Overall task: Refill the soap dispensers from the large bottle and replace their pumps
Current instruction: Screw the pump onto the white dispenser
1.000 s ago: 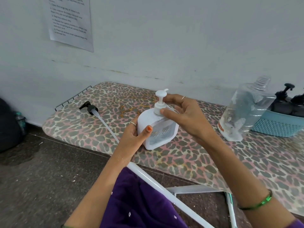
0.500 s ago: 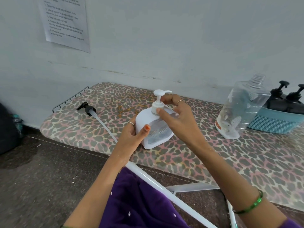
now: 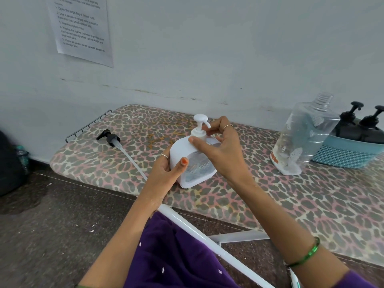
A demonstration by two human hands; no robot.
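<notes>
Left hand (image 3: 166, 173) gripping white dispenser (image 3: 193, 163) — right hand (image 3: 220, 150) pinching its pump (image 3: 200, 126) collar (dispenser on table (image 3: 291, 200)).

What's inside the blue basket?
Two dark pump bottles stand in the blue basket. Only their tops and black pumps show; the basket's wall covers their lower parts and anything else inside.

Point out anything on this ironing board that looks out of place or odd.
A black pump lies loose on its side at the board's left end, its dip tube exposed, fitted to no bottle. The large clear bottle stands uncapped beside the blue basket. No spill shows.
</notes>
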